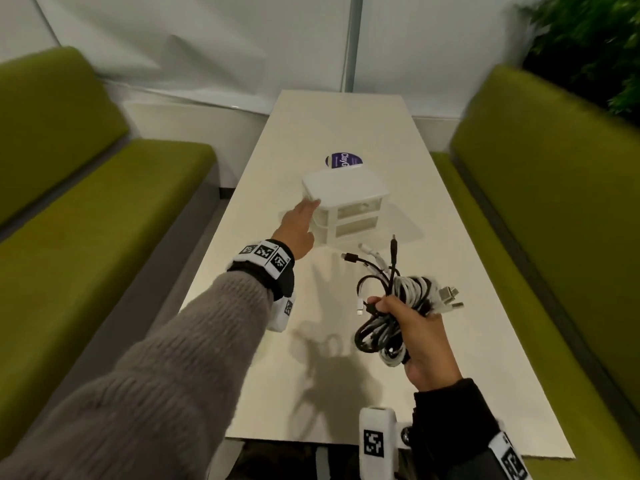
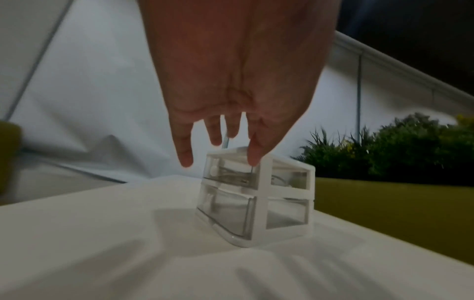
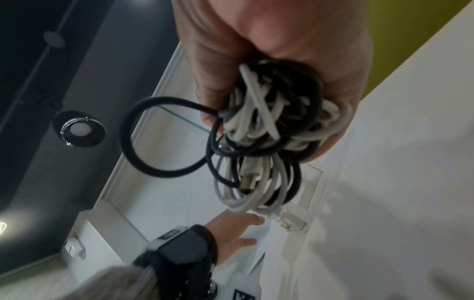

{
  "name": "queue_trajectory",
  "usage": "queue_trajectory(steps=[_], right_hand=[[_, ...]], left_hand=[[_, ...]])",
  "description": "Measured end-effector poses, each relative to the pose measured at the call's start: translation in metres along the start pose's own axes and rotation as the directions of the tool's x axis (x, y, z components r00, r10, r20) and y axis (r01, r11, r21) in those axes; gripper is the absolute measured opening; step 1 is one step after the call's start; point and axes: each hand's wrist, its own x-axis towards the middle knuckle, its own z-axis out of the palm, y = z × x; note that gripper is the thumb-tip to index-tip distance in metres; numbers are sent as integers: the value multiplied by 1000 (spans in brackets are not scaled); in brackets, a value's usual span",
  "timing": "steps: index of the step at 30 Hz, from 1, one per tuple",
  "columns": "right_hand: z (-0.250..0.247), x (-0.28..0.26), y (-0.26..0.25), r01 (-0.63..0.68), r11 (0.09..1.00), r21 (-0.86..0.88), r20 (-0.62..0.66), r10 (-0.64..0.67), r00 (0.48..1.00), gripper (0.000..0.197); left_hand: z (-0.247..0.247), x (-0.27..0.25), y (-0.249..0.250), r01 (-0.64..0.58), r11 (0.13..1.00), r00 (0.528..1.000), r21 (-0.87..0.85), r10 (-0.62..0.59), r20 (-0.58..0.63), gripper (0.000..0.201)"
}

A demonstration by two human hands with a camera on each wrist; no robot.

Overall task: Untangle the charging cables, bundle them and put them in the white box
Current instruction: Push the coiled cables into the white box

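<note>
The white box is a small two-drawer unit with clear drawer fronts, standing mid-table; the left wrist view shows the box with both drawers pushed in. My left hand reaches to its near-left top corner, fingers straight, fingertips at the lid's edge. My right hand grips a coiled bundle of black and white charging cables above the table, nearer me and right of the box. Several plug ends stick out toward the box. In the right wrist view the cables fill my fist, one black loop hanging free.
The cream table runs away from me between two green benches. A round purple sticker lies just behind the box. A white wall closes the far end, and a plant stands at the back right.
</note>
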Motion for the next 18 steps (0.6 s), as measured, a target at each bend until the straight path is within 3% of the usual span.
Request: queue_trajectory(steps=[4, 6, 10, 12, 14, 18], right_hand=[[-2, 17, -3, -9, 1000, -30, -42, 8, 999, 23], [-4, 26, -2, -22, 1000, -19, -81, 20, 997, 23], [-2, 39, 2, -51, 999, 2, -140, 51, 989, 17], [1, 43, 3, -54, 998, 7, -160, 55, 986, 16], [5, 46, 4, -28, 999, -20, -174, 24, 984, 16], [6, 48, 9, 33, 995, -96, -205, -53, 977, 7]], left_hand=[[4, 37, 2, -13, 985, 1000, 170, 14, -3, 67], [4, 46, 2, -59, 977, 994, 205, 76, -76, 55], [4, 51, 2, -182, 945, 938, 270, 249, -240, 22], [3, 47, 3, -260, 912, 907, 318, 344, -243, 16], [3, 39, 7, -320, 861, 878, 396, 427, -217, 22], [10, 12, 29, -369, 864, 876, 344, 447, -184, 10]])
